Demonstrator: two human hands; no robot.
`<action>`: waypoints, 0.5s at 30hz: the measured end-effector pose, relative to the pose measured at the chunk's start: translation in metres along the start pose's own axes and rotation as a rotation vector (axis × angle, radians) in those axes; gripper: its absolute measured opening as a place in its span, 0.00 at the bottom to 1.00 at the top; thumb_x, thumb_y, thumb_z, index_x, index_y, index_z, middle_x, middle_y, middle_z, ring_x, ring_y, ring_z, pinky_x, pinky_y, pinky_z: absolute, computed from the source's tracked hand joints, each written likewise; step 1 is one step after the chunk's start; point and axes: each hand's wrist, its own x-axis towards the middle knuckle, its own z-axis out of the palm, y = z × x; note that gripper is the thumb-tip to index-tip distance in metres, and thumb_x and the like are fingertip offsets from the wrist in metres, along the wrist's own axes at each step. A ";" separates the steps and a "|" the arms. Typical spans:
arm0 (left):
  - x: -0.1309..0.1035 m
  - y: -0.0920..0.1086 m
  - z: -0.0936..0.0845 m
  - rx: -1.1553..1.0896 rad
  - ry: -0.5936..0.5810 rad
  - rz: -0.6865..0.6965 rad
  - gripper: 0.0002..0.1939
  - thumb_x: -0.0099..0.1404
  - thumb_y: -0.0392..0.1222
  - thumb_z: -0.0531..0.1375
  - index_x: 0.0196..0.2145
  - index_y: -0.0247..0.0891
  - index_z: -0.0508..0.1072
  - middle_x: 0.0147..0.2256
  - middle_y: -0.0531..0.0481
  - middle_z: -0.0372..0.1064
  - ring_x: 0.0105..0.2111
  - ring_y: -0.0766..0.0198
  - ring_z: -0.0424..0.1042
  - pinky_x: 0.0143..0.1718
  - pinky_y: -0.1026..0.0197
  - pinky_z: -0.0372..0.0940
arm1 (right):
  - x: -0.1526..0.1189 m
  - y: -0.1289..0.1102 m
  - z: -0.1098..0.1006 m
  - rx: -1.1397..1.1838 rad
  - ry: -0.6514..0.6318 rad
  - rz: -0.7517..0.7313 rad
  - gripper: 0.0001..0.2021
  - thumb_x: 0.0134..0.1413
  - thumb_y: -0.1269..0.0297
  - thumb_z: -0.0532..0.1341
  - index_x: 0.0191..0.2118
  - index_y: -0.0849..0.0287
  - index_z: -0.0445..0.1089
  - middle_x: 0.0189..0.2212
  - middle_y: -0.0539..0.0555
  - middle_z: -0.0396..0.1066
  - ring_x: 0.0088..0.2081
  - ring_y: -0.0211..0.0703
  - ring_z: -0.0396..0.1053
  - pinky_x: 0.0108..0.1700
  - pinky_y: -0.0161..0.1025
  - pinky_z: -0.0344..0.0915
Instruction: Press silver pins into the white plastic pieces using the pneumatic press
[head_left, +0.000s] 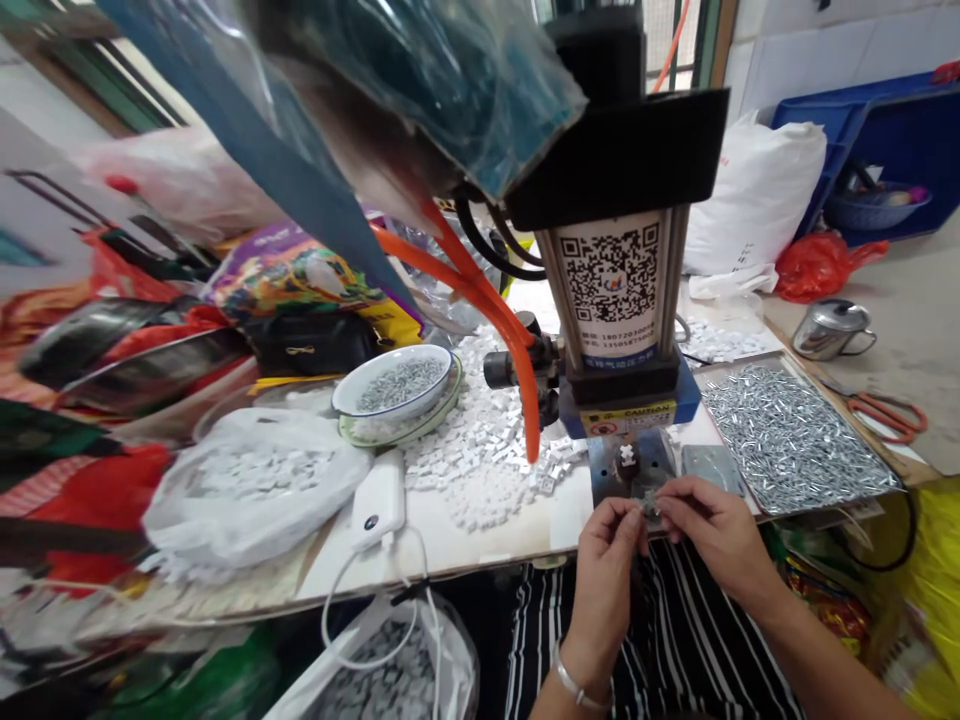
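Both of my hands meet in front of the small pneumatic press, close to its base plate. My left hand wears a silver bangle and pinches at a small greyish piece. My right hand has its fingertips on the other side of that same piece. What exactly the piece is, I cannot make out, as fingers cover part of it. Just above it sits the press's dark ram tip. Right of the press lies a tray of metal pins, and left of it a spread of small white plastic parts.
An enamel bowl of metal pins, a bag of white parts and a white power bank stand at the left. Orange air hose hangs beside the press. Orange-handled scissors and a metal cup are at the right.
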 end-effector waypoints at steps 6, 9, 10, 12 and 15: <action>-0.004 -0.001 0.002 -0.013 -0.017 -0.008 0.16 0.61 0.54 0.66 0.32 0.37 0.74 0.23 0.56 0.63 0.25 0.67 0.61 0.32 0.63 0.60 | 0.000 -0.007 0.004 -0.084 -0.006 -0.090 0.17 0.60 0.48 0.63 0.33 0.58 0.75 0.27 0.52 0.74 0.30 0.42 0.70 0.32 0.36 0.68; -0.003 -0.003 0.002 -0.029 -0.011 -0.018 0.16 0.60 0.54 0.67 0.33 0.37 0.74 0.23 0.56 0.64 0.25 0.68 0.61 0.32 0.64 0.60 | -0.001 -0.007 0.004 -0.130 0.019 -0.123 0.16 0.61 0.49 0.62 0.33 0.58 0.75 0.27 0.52 0.73 0.30 0.42 0.70 0.34 0.36 0.68; -0.003 -0.003 0.002 -0.039 -0.010 -0.022 0.16 0.60 0.54 0.67 0.33 0.38 0.74 0.24 0.56 0.64 0.25 0.68 0.61 0.32 0.64 0.60 | -0.001 -0.006 0.004 -0.135 0.028 -0.128 0.16 0.61 0.49 0.62 0.33 0.58 0.75 0.27 0.52 0.73 0.30 0.42 0.69 0.34 0.36 0.67; -0.003 -0.004 0.003 -0.050 -0.013 -0.027 0.16 0.59 0.53 0.68 0.33 0.38 0.74 0.24 0.57 0.64 0.25 0.68 0.61 0.32 0.64 0.60 | -0.002 -0.005 0.003 -0.145 0.041 -0.139 0.15 0.62 0.51 0.62 0.34 0.58 0.75 0.28 0.52 0.73 0.30 0.42 0.69 0.34 0.36 0.67; -0.003 -0.004 0.003 -0.060 -0.018 -0.024 0.15 0.58 0.52 0.68 0.33 0.37 0.74 0.24 0.56 0.64 0.25 0.69 0.61 0.31 0.65 0.60 | -0.002 -0.004 0.004 -0.188 0.024 -0.190 0.13 0.63 0.53 0.61 0.34 0.57 0.75 0.29 0.52 0.73 0.32 0.43 0.70 0.35 0.37 0.67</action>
